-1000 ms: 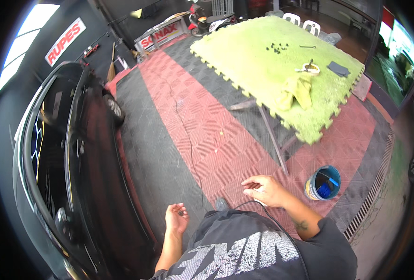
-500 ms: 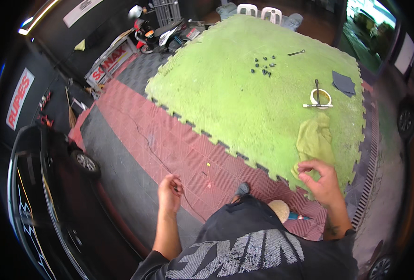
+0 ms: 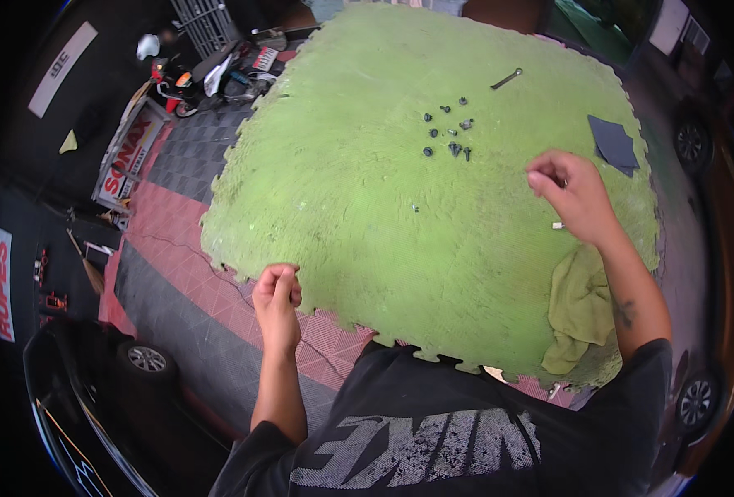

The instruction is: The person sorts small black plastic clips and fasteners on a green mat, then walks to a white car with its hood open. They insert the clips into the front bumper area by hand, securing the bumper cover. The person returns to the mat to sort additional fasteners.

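My right hand (image 3: 574, 195) hovers over the right part of a green interlocking mat (image 3: 342, 207), fingers loosely curled with thumb and fingertips apart; I see nothing in them. The pale end of a T-shaped hand tool (image 3: 558, 225) pokes out beneath this hand, which hides the rest of the tool and the white ring beside it. A crumpled green cloth (image 3: 580, 302) lies below my right forearm. My left hand (image 3: 277, 302) is held above the mat's near left edge, fingers curled in and thumb against them, with nothing visible inside. Several black bolts (image 3: 454, 148) lie scattered farther back.
An open-end wrench (image 3: 507, 79) and dark grey sheets (image 3: 612, 142) rest toward the mat's far right. One small bit (image 3: 415, 209) sits mid-mat. A black car (image 3: 93, 389) stands at the left, a motorcycle (image 3: 218, 79) at the back left. A cable (image 3: 321, 356) crosses the floor.
My right hand has moved forward from the green cloth to over the T-shaped tool. My left hand is now above the mat's edge. The view has shifted closer over the mat.
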### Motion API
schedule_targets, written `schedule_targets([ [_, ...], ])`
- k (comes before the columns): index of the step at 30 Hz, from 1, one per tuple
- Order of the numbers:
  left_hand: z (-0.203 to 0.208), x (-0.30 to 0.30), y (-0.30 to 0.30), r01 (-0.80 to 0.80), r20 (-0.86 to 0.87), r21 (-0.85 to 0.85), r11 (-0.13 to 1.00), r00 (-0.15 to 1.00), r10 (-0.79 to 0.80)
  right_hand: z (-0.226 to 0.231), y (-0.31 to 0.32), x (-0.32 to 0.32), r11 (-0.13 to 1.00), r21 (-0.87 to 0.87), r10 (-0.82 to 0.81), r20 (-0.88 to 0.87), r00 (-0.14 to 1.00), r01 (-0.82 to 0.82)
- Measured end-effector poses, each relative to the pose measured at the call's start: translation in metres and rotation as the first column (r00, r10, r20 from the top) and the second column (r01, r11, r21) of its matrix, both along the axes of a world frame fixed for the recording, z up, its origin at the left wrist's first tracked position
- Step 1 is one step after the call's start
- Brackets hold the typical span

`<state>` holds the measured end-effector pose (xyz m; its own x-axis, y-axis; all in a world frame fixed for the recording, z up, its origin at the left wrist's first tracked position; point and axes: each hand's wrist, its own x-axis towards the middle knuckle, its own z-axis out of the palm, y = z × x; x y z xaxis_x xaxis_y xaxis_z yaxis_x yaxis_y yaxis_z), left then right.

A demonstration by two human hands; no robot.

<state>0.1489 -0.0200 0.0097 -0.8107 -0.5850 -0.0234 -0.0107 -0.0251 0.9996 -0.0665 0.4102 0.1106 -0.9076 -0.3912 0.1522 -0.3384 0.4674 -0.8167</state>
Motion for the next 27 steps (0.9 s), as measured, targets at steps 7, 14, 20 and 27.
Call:
schedule_targets([
  [7,0.006,-0.172,-0.050,0.373,0.057,-0.459,0.806,0.918,-0.393,-0.067,-0.041,-0.120,0.980,0.006,-0.201,-0.017,0.979,0.201],
  [14,0.015,-0.380,-0.030,0.459,0.239,-0.852,0.253,0.771,-0.590,-0.125,-0.093,-0.163,0.908,0.121,-0.386,-0.132,0.913,0.401],
  [20,-0.022,-0.454,0.016,0.372,0.254,-0.918,0.137,0.817,-0.518,-0.128,-0.107,-0.156,0.876,0.192,-0.432,-0.089,0.897,0.441],
  [27,-0.033,-0.457,0.019,0.377,0.293,-0.922,0.087,0.827,-0.480,-0.136,-0.117,-0.161,0.830,0.264,-0.452,-0.198,0.870,0.491],
])
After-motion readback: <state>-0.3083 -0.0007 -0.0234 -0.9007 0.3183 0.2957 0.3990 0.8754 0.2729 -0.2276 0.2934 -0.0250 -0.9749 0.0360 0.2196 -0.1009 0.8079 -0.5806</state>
